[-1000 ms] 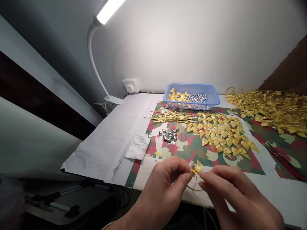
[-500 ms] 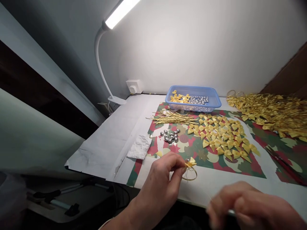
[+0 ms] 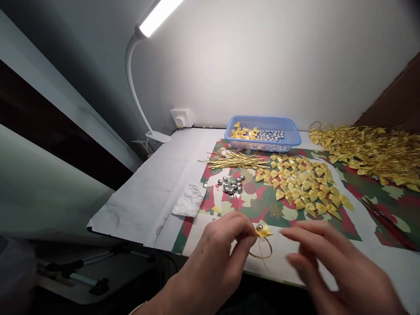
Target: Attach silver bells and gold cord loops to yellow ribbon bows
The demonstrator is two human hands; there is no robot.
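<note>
Between the thumb and forefinger of my left hand [image 3: 226,245] is a yellow ribbon bow [image 3: 264,231]. A round silver bell [image 3: 259,227] sits on the bow, and a loop of gold cord [image 3: 271,250] hangs below it. A thin thread end trails under the loop. My right hand [image 3: 331,258] is just to the right of the bow, thumb and fingers apart, holding nothing I can see. Beyond the hands lie several loose silver bells [image 3: 232,187] and many yellow bows [image 3: 302,186] on a patterned sheet.
A bundle of gold cords [image 3: 236,160] lies behind the bells. At the back stands a blue basket [image 3: 262,120] holding bows and bells. Finished gold pieces [image 3: 374,151] are heaped at right, near scissors [image 3: 383,218]. A crumpled tissue [image 3: 189,200] and desk lamp [image 3: 134,78] are at left.
My right hand has risen toward the bow, and its fingers have spread apart. The bow in my left hand has turned and dropped slightly, showing the bell more clearly.
</note>
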